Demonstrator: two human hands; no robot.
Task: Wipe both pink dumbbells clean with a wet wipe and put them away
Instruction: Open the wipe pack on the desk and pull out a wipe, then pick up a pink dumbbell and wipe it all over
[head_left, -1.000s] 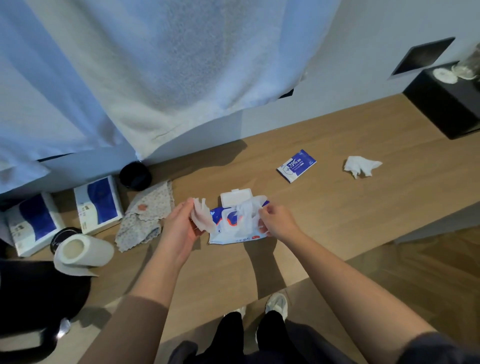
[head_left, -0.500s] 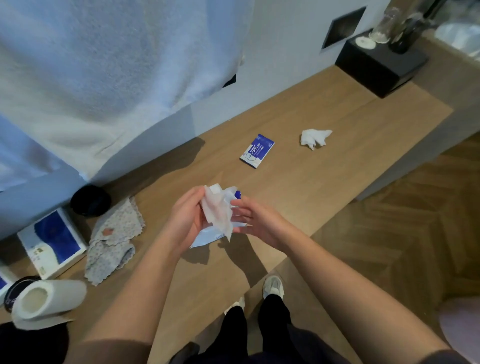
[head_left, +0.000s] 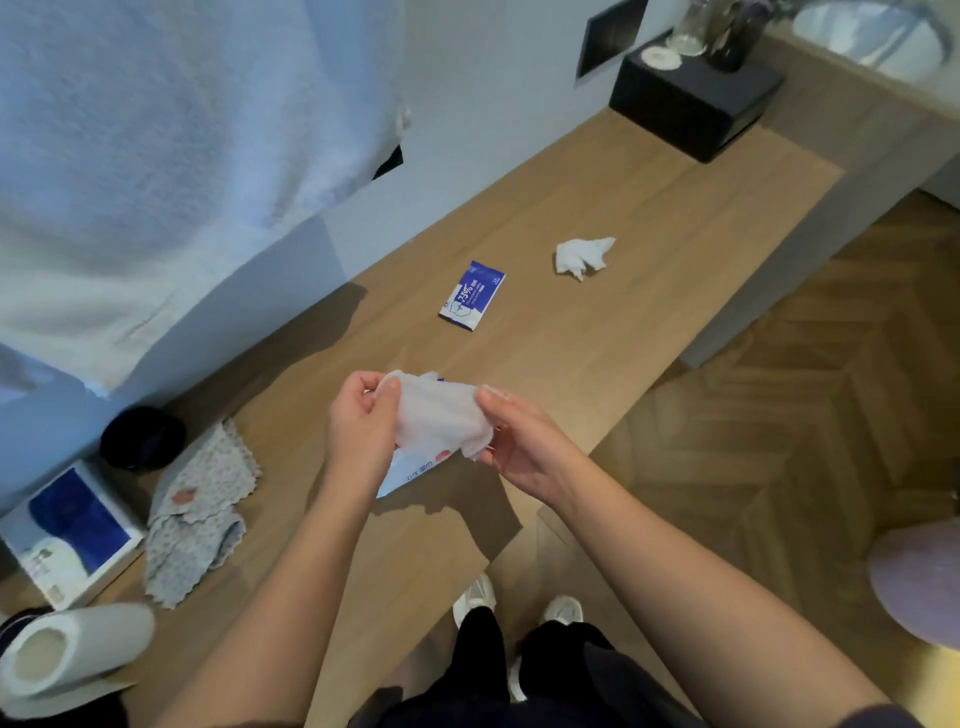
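Both hands hold one white wet wipe (head_left: 436, 415) stretched between them, just above the wipe pack (head_left: 410, 470) that lies on the wooden tabletop (head_left: 597, 338). The left hand (head_left: 358, 431) pinches the wipe's left edge with curled fingers (head_left: 363, 382) and thumb, and the right hand (head_left: 524, 447) grips its right edge the same way. Beyond the pack, farther from the person, lies a small blue sachet (head_left: 471, 295), and farther still to the right a crumpled white wipe (head_left: 582, 255). Left of the pack lie a patterned cloth (head_left: 200, 514), a blue-and-white box (head_left: 72, 530) and a paper roll (head_left: 72, 647).
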